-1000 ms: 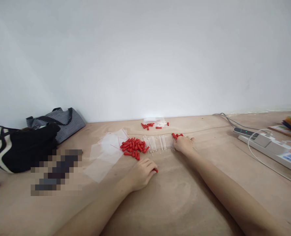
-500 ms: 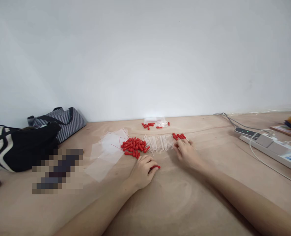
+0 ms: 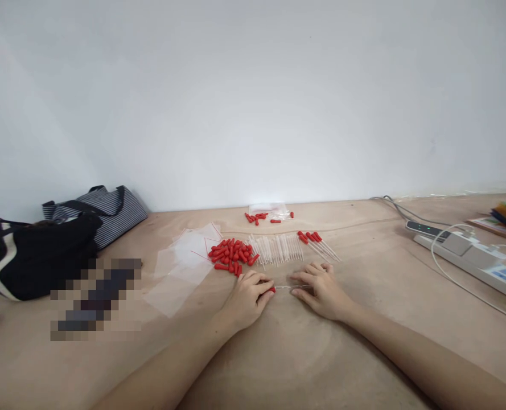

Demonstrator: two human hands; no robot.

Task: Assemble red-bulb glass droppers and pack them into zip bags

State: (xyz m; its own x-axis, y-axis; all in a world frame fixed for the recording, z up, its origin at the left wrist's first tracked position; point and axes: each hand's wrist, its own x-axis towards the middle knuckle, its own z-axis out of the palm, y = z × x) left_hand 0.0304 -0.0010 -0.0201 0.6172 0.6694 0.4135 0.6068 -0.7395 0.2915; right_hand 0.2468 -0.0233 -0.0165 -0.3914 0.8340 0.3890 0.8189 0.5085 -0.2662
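My left hand rests on the table, thumb and fingers closed on a red rubber dropper bulb. Opposite it, my right hand pinches a thin clear dropper tube, whose end reaches the bulb's mouth; whether it is inside cannot be made out. Just beyond my left hand lies a heap of loose red bulbs. To the heap's right is a row of bare tubes. Several tubes with red bulbs on their ends, assembled droppers, lie behind my right hand.
Translucent sheets lie left of the heap. More red bulbs sit by a clear plastic bag near the wall. A striped bag and black cloth are at left, a power strip with cables at right.
My right hand has come back from the droppers at the right, toward my left hand, and now holds a tube against the bulb. My left hand has stayed in place.
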